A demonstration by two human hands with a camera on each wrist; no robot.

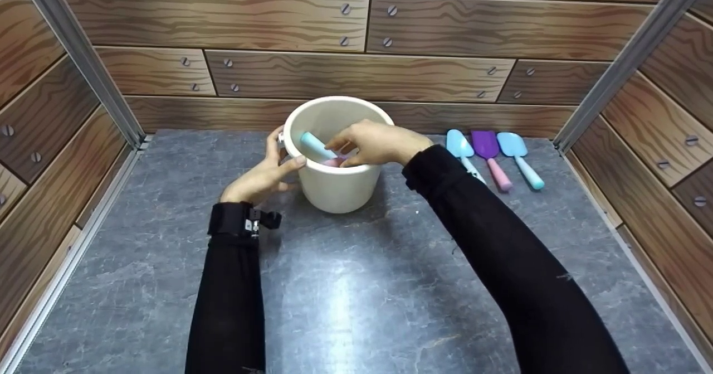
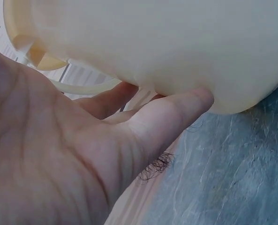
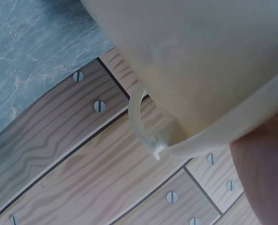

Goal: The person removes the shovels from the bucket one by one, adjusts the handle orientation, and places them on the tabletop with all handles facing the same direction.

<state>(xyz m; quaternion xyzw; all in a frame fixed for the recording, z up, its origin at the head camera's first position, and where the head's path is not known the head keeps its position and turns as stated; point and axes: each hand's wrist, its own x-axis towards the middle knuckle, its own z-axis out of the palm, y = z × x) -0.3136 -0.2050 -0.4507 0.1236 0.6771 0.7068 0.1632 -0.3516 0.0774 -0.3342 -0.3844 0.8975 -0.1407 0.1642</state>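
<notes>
A cream plastic bucket point(image 1: 334, 187) stands on the grey table near the back wall. My left hand point(image 1: 278, 159) grips its left side, thumb pressed on the front wall and fingers round the rim by the handle lug. The left wrist view shows that thumb point(image 2: 176, 110) against the bucket point(image 2: 176, 42). My right hand point(image 1: 341, 152) reaches over the rim and pinches a light blue tool handle point(image 1: 313, 144) that sticks up out of the bucket. A pink piece point(image 1: 333, 163) shows under those fingers. The right wrist view shows the bucket wall point(image 3: 199, 61) and its thin bail point(image 3: 138, 117).
Three toy trowels lie side by side at the back right: a light blue one point(image 1: 460, 145), a purple one with a pink handle point(image 1: 488, 146) and a blue one with a teal handle point(image 1: 516, 146). Wood-patterned walls point(image 1: 356, 73) close in the grey tabletop point(image 1: 356, 296) on three sides.
</notes>
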